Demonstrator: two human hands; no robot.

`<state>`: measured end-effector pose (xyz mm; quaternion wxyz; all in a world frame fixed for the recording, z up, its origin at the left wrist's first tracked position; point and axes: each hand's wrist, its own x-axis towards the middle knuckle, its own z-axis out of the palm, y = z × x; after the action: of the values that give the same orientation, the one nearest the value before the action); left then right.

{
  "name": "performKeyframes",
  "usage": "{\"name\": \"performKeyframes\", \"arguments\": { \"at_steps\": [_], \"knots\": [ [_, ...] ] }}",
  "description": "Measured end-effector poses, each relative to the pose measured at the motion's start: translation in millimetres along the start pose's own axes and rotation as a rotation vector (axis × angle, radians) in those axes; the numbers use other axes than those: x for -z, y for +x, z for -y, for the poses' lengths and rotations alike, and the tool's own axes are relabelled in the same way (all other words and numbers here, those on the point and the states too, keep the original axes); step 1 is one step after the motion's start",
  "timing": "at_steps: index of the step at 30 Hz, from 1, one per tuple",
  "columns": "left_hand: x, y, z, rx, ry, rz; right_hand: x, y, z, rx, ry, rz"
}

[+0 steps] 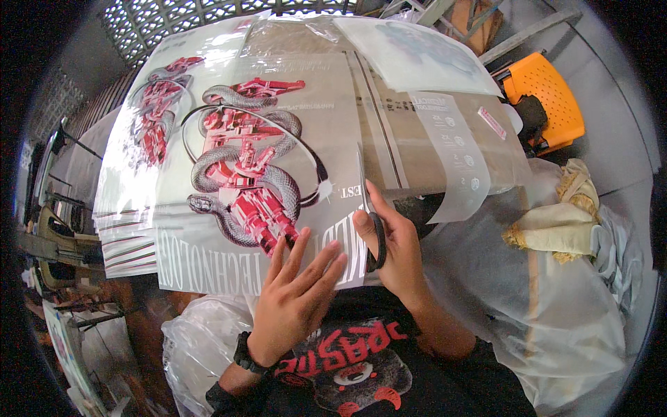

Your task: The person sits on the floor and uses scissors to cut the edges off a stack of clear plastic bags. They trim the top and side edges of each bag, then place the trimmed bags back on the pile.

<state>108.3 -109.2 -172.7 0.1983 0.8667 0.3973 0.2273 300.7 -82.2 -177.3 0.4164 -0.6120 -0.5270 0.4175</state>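
A large translucent film sheet (333, 132), printed with a grey snake wound round red mechanical shapes, lies on the table in front of me. My left hand (292, 295) rests flat on its near edge, fingers spread over the print. At the sheet's right edge, my right hand (399, 254) grips a pair of scissors (376, 243) by the black handles. The blades point away from me along that edge; whether they are parted is hard to see. A black watch (246, 353) is on my left wrist.
Similar printed sheets (128, 240) are piled at the left. A narrow film strip (455, 163) hangs over the table's right side, below another printed sheet (420, 55). Beyond stand an orange chair (549, 104) and crumpled cream cloth (556, 222). Clear plastic (205, 340) bulges near my left arm.
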Motion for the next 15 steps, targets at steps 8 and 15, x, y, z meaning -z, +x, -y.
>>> {"name": "performKeyframes", "arguments": {
  "at_steps": [8,15],
  "knots": [
    [23,2,-8,0.012,-0.074,0.052,2,35,5,0.085,-0.008,-0.067],
    [37,4,-11,0.024,-0.143,0.066,6,62,22,-0.048,-0.039,-0.008]
  ]
}}
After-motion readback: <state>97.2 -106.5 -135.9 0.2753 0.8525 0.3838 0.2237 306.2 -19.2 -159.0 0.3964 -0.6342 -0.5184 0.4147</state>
